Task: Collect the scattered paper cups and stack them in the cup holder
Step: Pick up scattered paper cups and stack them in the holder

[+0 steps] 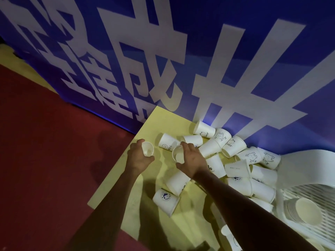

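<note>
My left hand [138, 157] grips an upright white paper cup [148, 149] near the left edge of the yellow table [163, 116]. Just to its right, my right hand [191, 160] holds a second white cup [178, 155] by its rim, mouth up. Several more white paper cups lie tipped over across the table, some printed with bears or "HELLO", such as one [167, 142] behind my hands and one [165, 201] in front. At the lower right, the white slatted cup holder [290, 196] carries a stack of cups [306, 211].
A blue wall banner [235, 51] with large white characters stands right behind the table. Red floor [45, 142] lies off the table's left edge. A white curved panel [308, 163] lies by the wall at the right.
</note>
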Tool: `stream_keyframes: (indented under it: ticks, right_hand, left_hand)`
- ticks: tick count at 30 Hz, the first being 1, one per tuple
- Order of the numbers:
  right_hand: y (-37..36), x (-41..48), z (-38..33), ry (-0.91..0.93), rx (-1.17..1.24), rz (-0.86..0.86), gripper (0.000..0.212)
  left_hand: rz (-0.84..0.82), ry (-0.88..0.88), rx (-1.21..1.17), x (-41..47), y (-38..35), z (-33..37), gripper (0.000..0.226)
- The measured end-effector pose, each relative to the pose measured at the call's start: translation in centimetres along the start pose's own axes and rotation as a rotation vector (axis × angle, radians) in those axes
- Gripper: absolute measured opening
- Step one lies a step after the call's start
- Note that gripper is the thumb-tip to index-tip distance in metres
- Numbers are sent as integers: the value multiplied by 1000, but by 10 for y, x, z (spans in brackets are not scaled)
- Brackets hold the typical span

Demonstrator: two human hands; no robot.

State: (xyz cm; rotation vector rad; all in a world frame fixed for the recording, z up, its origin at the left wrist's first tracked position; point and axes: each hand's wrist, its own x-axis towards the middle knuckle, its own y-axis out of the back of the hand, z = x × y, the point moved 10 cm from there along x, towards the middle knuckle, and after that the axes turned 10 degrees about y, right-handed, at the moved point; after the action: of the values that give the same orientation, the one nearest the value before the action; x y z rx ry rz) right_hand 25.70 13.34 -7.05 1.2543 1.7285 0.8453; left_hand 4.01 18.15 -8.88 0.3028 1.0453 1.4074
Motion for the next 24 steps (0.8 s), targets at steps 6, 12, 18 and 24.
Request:
stream_keyframes:
  ticks: [6,12,18,24]
  right_hand:
    - [48,-19,11,-6,2,95,83]
    - [93,-76,53,-57,-31,152,82]
    - [138,-158,111,-131,-27,201,81]
    - [167,-248,164,-205,-16,262,83]
  left_hand:
    - [3,-96,14,-32,10,43,83]
    - [-111,-219,141,-80,-15,97,83]
    - [-274,-396,209,-144,-63,159,83]
    - [-346,-506,258,-214,-117,217,87]
